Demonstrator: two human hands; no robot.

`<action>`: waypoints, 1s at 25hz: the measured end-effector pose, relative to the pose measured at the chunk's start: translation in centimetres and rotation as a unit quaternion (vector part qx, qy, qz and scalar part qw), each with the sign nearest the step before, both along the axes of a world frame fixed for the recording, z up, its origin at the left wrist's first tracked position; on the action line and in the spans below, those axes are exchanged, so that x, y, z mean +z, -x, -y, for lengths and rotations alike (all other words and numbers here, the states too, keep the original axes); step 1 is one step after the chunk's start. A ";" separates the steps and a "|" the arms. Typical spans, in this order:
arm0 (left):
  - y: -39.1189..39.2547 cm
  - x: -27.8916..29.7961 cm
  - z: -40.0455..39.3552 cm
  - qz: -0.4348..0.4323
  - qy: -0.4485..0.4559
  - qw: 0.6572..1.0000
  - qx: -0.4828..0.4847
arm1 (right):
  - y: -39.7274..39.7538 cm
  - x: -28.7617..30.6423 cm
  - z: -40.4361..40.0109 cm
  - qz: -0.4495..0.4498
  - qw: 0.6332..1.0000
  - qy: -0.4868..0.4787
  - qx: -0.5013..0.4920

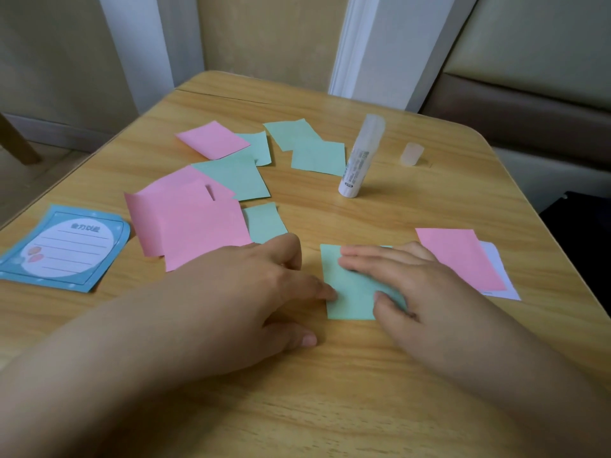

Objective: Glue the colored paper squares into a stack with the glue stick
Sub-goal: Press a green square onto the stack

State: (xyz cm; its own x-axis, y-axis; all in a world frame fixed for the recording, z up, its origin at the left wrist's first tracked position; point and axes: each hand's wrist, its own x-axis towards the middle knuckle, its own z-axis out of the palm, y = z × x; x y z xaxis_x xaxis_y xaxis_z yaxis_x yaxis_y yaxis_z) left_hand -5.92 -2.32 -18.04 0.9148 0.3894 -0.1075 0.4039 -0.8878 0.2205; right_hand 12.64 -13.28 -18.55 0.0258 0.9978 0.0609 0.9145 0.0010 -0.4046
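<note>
A green paper square (350, 294) lies flat on the wooden table (330, 375) in front of me. My right hand (406, 279) presses on it with straight fingers and the thumb on its lower edge. My left hand (264, 279) rests beside it, one fingertip touching its left edge. The glue stick (360, 157) stands upright and uncapped behind, its cap (411, 154) to the right. Loose pink squares (191, 223) and green squares (234, 178) are scattered at the left and back.
A pink sheet over a white one (463, 259) lies right of my right hand. A blue notepad (66, 249) sits at the table's left edge. Beyond the table are a wall, a white post and a padded bench.
</note>
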 end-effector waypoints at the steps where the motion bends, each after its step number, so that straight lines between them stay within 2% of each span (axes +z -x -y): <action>1: -0.2 0.0 0.0 -0.016 -0.005 1.000 -0.004 | -0.4 0.1 0.3 -0.005 1.000 -0.009 -0.025; 4: -0.3 0.3 -0.1 -0.039 0.007 0.999 -0.003 | -1.4 0.0 0.8 -0.005 0.996 -0.023 -0.084; 7: -0.3 0.5 0.0 -0.020 0.017 1.000 -0.003 | -1.5 -0.4 1.0 -0.005 0.994 -0.033 -0.101; 12: -1.4 -0.4 0.4 0.133 0.072 0.988 0.025 | -1.7 -0.6 1.3 -0.060 0.987 -0.062 -0.134; 15: -2.4 -0.7 0.2 0.187 0.012 0.980 0.061 | -1.4 -0.4 1.2 -0.060 0.990 -0.016 -0.126; 16: -2.7 -0.6 0.2 0.183 -0.008 0.981 0.068 | -1.2 -0.5 1.1 -0.052 0.991 -0.006 -0.120; 21: -3.2 -0.5 0.3 0.056 -0.034 0.995 0.073 | -1.0 -0.1 1.1 -0.028 0.995 0.016 -0.093; 25: -3.0 -0.3 0.3 0.042 -0.034 0.997 0.061 | -0.6 0.3 1.1 -0.003 0.995 0.042 -0.085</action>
State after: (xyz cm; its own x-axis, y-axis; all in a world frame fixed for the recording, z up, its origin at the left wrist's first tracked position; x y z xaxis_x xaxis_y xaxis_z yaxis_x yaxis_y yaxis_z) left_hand -2.91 -2.63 -18.37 0.8646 0.5025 -0.0023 0.4929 -0.8471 0.1985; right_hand 13.22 -14.34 -18.25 0.1953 0.9805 -0.0225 0.8963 -0.1878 -0.4016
